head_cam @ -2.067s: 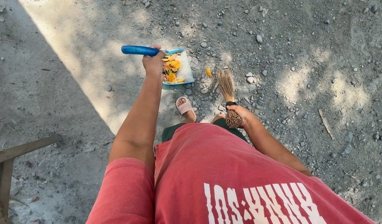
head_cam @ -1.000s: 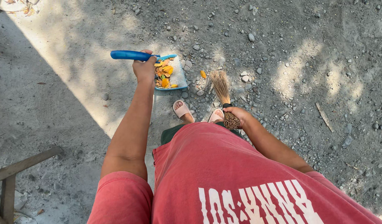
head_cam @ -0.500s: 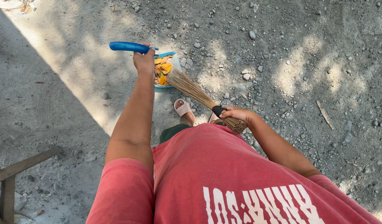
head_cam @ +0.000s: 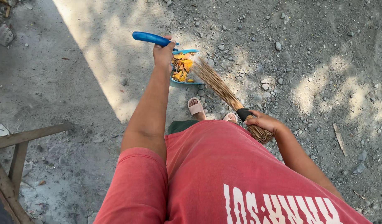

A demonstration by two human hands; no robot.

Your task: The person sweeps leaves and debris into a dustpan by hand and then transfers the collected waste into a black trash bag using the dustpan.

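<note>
Head view shows the blue plastic dustpan [head_cam: 183, 66] lying on the gravel ground [head_cam: 307, 54], in front of the person's feet and a little to the left. Its tray is filled with orange and yellow dry leaves [head_cam: 181, 65]. The blue handle points up and to the left, away from the body. The left hand [head_cam: 163, 53] is wrapped around this handle where it meets the tray, with the fingers closed.

The bundle of thin brown broom sticks [head_cam: 224, 91] has its long axis on a diagonal: the spread tips are touching the right edge of the dustpan, and the bound end goes down and right to the right hand [head_cam: 263, 121]. This hand is closed tightly around the bundle, just beside the black band. So the dustpan lies up and left from the right hand, along the line of the sticks.

Two feet in pink sandals [head_cam: 196, 107] stand between the dustpan and the red shirt [head_cam: 224, 174]. A grey wooden frame [head_cam: 12, 153] is well apart, at the left edge.
</note>
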